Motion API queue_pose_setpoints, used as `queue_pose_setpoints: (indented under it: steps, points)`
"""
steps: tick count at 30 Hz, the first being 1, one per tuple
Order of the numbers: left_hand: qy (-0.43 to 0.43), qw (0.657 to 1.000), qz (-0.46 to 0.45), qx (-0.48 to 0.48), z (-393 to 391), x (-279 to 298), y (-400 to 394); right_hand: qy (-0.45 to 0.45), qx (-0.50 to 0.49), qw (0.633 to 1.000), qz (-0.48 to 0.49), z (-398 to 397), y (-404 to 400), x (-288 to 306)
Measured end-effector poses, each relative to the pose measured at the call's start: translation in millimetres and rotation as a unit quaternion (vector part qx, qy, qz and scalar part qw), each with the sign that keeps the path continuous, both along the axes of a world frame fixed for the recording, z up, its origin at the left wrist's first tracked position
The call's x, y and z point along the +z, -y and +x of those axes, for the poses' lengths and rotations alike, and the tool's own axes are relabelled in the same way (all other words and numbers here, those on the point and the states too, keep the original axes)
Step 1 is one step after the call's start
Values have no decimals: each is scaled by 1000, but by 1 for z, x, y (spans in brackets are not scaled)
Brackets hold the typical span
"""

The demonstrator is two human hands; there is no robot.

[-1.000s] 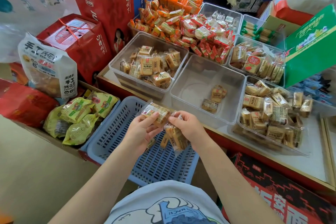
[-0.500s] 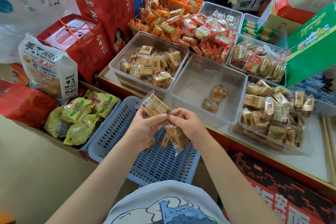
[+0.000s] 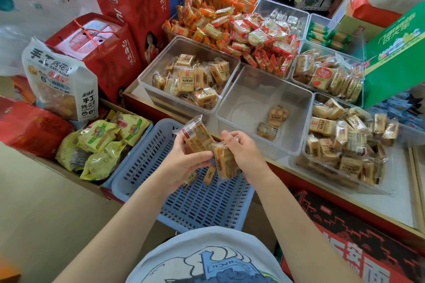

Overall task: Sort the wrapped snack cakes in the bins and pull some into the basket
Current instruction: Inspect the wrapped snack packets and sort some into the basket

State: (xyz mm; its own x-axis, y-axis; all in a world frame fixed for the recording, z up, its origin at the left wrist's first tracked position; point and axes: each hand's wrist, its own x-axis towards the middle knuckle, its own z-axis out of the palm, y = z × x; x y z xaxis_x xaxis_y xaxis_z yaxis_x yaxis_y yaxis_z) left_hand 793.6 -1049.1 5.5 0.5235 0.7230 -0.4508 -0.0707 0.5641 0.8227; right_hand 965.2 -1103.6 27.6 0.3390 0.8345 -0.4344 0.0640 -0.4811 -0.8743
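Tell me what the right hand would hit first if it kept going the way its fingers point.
The right hand points left across the basket, so it would most likely meet the left hand and the cake it holds, though depth is unclear.

We find open room in the near-empty middle bin (image 3: 248,101) and across the blue basket (image 3: 147,167) floor. Full bins (image 3: 147,80) flank the middle one; red boxes (image 3: 128,16) and yellow bags (image 3: 99,142) wall the left.
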Motion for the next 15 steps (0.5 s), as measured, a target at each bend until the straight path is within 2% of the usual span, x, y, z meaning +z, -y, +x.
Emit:
queue_pose_setpoints:
  steps: [2, 6, 8, 11, 15]
  points:
    - [-9, 1000, 3, -17, 3, 0, 2, -3, -5, 1000, 3, -3, -3, 1]
    - [-101, 993, 60, -11, 8, 3, 2, -30, 17, 999, -10, -15, -3, -1]
    - [-131, 988, 83, 1, 9, 4, 0, -71, 15, 997, -14, -20, -2, -2]
    - [-132, 987, 84, 20, 6, 4, -2, -142, -2, 990, -7, -19, -2, 0]
    - [-122, 989, 81, 3, -2, 1, -3, -73, 28, 997, 2, -7, 0, 0]
